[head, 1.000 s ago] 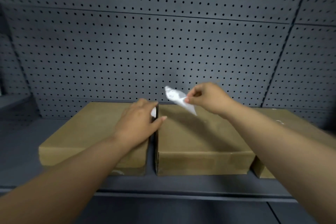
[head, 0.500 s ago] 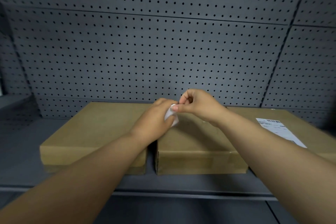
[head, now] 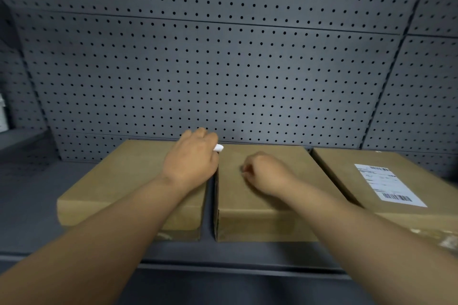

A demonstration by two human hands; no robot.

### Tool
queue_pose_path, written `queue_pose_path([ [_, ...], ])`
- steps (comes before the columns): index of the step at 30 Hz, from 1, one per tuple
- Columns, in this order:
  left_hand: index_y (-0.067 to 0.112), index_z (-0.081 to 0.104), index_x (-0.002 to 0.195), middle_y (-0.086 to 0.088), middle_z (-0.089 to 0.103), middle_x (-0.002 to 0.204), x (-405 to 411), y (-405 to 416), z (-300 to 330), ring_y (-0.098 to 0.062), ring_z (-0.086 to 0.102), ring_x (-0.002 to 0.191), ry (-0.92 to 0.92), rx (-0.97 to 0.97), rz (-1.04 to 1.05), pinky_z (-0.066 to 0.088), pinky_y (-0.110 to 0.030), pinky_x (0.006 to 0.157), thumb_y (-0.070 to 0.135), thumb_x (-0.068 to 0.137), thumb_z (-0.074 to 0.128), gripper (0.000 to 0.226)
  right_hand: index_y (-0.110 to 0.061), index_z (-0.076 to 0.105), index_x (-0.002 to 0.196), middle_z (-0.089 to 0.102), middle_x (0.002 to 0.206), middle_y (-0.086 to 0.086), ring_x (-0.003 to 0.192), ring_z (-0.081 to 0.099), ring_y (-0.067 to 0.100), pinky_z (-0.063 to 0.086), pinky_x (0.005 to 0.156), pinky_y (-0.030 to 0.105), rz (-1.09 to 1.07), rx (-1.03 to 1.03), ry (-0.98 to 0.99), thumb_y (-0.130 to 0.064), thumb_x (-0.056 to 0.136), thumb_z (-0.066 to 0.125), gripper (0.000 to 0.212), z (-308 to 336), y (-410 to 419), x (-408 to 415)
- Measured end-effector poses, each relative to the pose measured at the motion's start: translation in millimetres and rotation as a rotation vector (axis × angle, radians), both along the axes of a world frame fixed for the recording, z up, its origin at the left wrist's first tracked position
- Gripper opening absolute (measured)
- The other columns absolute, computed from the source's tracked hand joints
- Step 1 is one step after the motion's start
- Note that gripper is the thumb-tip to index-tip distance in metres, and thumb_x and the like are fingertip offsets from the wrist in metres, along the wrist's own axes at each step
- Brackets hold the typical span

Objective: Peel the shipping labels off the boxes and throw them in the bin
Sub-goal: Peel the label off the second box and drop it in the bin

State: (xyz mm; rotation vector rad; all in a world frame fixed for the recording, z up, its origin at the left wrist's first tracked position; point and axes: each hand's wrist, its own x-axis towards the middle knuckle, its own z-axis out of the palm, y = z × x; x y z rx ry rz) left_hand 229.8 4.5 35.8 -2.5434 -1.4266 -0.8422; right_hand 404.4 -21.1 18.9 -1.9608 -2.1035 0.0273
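**Peeled label changes hands, one box to go**

The left hand (head: pixel 190 160) now has the crumpled label (head: pixel 218 148) — a white tip pokes out past its curled fingers, just above the gap between the left box (head: pixel 119 181) and the middle box (head: pixel 267 195). A second ago the right hand (head: pixel 260 172) was lifting that strip clear of the middle box; half a second ago the two hands met over it. Now the right hand has let go and hovers over the middle box, fingers curled loosely inward, gripping nothing that I can see.

And both of those box tops show bare cardboard! The view has swung rightward too, bringing the right box (head: pixel 386 181) into play with its shipping label (head: pixel 389 184) lying flat and fully stuck down.

My read: the right hand is freed up for that last label, while the left carries the scrap. No bin in sight, so the throwing is all yet to come.
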Motion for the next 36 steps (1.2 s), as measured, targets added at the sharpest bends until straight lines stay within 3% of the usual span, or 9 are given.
queue_pose_path([
  [3,0.016,0.033,0.080,-0.002,0.036,0.085,-1.1,0.6,-1.0,-0.023,0.034,0.081,0.052,-0.017,0.033,0.032,-0.033,0.070,0.027,0.084,0.039,0.013,-0.014,0.066,0.094,0.063,0.103,0.009,0.096,0.059,0.027,0.049,0.085,0.036,0.283,0.080,0.005,-0.019,0.086,0.053,0.016,-7.5,-8.2,-25.9],
  [6,0.013,0.044,0.085,-0.008,0.048,0.088,-6.9,2.0,-3.0,-0.027,0.043,0.084,0.084,0.001,0.075,0.035,-0.037,0.071,0.036,0.088,0.036,0.024,-0.017,0.063,0.084,0.062,0.093,0.003,0.089,0.058,0.020,0.048,0.081,0.032,0.478,-0.003,-0.002,-0.019,0.082,0.056,0.008,-5.6,-18.5,-16.2],
  [13,0.013,0.049,0.091,-0.008,0.054,0.094,-9.2,5.1,-6.5,-0.020,0.043,0.081,0.077,0.048,0.104,0.042,-0.034,0.068,0.031,0.096,0.030,0.026,-0.008,0.063,0.095,0.063,0.106,0.012,0.102,0.056,0.028,0.043,0.083,0.031,0.016,0.108,-0.036,-0.020,0.089,0.048,0.019,-8.6,17.3,14.8],
  [16,0.015,0.050,0.096,-0.007,0.055,0.096,-4.6,4.1,-6.6,-0.025,0.051,0.087,0.108,0.046,0.090,0.050,-0.040,0.075,0.033,0.096,0.030,0.026,-0.010,0.064,0.092,0.063,0.102,0.012,0.098,0.057,0.028,0.046,0.085,0.033,0.191,0.151,0.011,-0.018,0.087,0.051,0.017,-16.3,18.2,-16.3],
  [20,0.017,0.049,0.098,-0.006,0.055,0.096,-6.0,6.4,-7.3,-0.025,0.052,0.089,0.142,0.055,0.055,0.050,-0.042,0.077,0.033,0.096,0.029,0.026,-0.019,0.062,0.082,0.059,0.091,0.000,0.085,0.055,0.016,0.045,0.080,0.029,0.448,0.050,0.023,-0.022,0.083,0.055,0.007,-11.9,-0.7,-8.8],
  [24,0.020,0.049,0.100,-0.003,0.054,0.096,-9.6,9.9,-8.9,-0.021,0.051,0.088,0.168,0.054,0.054,0.051,-0.040,0.078,0.033,0.096,0.029,0.025,-0.016,0.063,0.088,0.061,0.097,0.002,0.093,0.057,0.018,0.041,0.082,0.026,0.269,0.020,-0.037,-0.020,0.085,0.053,0.011,-6.6,15.0,27.7],
  [28,0.021,0.051,0.100,-0.002,0.055,0.096,-7.4,12.0,-10.2,-0.021,0.053,0.087,0.183,0.052,0.042,0.050,-0.038,0.077,0.033,0.096,0.031,0.024,-0.005,0.064,0.097,0.065,0.106,0.015,0.100,0.058,0.031,0.045,0.084,0.033,0.060,0.095,-0.035,-0.017,0.090,0.046,0.022,-10.6,42.8,9.4],
  [33,0.021,0.052,0.095,-0.001,0.058,0.093,-8.2,12.7,-9.5,-0.022,0.057,0.085,0.203,0.101,-0.010,0.046,-0.034,0.073,0.032,0.095,0.034,0.021,-0.011,0.064,0.086,0.062,0.093,0.008,0.089,0.057,0.024,0.047,0.082,0.032,0.399,0.101,0.017,-0.017,0.084,0.054,0.012,-15.0,25.9,-12.3],
  [36,0.024,0.052,0.098,0.001,0.058,0.092,-12.2,13.1,-8.4,-0.019,0.058,0.083,0.183,0.114,-0.028,0.047,-0.032,0.072,0.032,0.095,0.034,0.020,-0.016,0.062,0.086,0.059,0.092,0.000,0.088,0.056,0.018,0.045,0.082,0.030,0.389,0.025,-0.033,-0.020,0.085,0.055,0.009,-8.1,23.9,16.5],
])
